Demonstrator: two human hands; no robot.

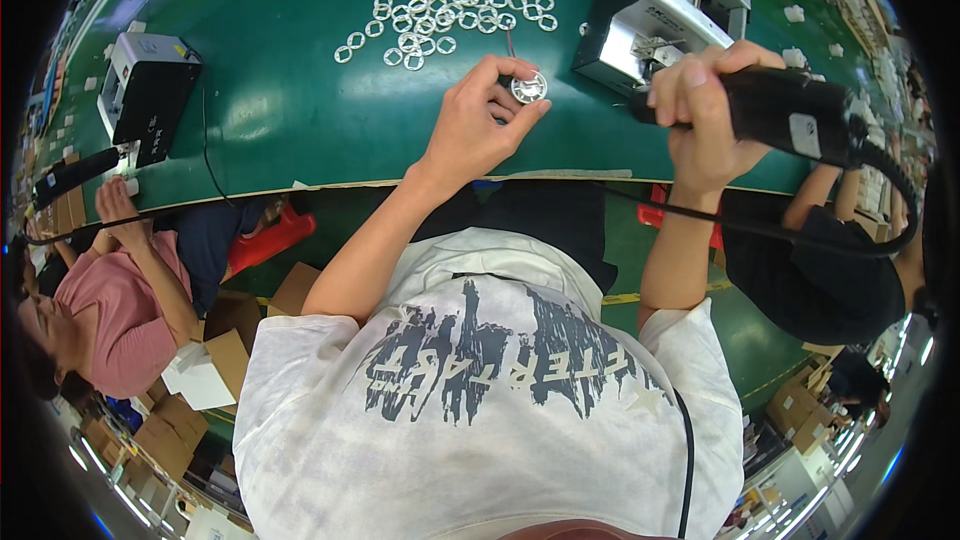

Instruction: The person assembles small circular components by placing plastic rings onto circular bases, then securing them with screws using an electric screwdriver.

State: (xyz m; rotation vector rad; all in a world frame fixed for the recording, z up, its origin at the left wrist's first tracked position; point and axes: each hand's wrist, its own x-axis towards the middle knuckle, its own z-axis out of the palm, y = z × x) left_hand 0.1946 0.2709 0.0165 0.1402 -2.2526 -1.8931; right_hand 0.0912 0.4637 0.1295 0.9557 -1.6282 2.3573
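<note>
My left hand (480,120) rests on the green table (270,110) and pinches a small round silver part (528,88) with a thin wire rising from it. My right hand (705,115) is closed around a black corded hand tool (790,110), held above the table edge to the right of the part. A pile of several small white rings (445,10) lies just beyond my left hand. A grey and black machine (660,5) stands behind the tool.
A second grey and black box (145,90) sits at the table's left. A person in a pink shirt (130,310) sits at the left, another in black (840,270) at the right. Cardboard boxes (210,360) lie on the floor.
</note>
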